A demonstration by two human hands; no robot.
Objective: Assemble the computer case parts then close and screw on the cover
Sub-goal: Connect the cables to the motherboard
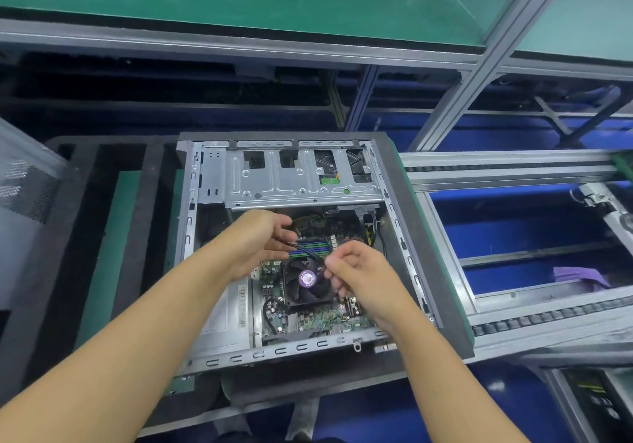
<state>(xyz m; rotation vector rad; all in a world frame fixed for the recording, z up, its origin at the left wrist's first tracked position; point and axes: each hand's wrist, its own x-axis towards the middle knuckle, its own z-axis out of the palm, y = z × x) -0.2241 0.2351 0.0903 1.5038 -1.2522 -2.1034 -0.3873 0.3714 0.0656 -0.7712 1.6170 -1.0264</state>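
Observation:
An open computer case (pixel 191 223) lies on its side on a dark pallet, its motherboard (pixel 308 319) and black CPU fan (pixel 308 280) exposed. A grey drive cage (pixel 301 182) spans the far end. My left hand (pixel 263 240) and my right hand (pixel 356 268) hover over the board, each pinching one end of a thin black cable (pixel 308 252) stretched between them above the memory slots. The side cover (pixel 24 196), perforated grey metal, leans at the far left.
The dark pallet (pixel 442 271) sits on a roller conveyor (pixel 548 319) running right. A purple cloth (pixel 579 276) lies on a blue surface below the rails. Aluminium frame posts (pixel 479 76) and a green shelf stand behind the case.

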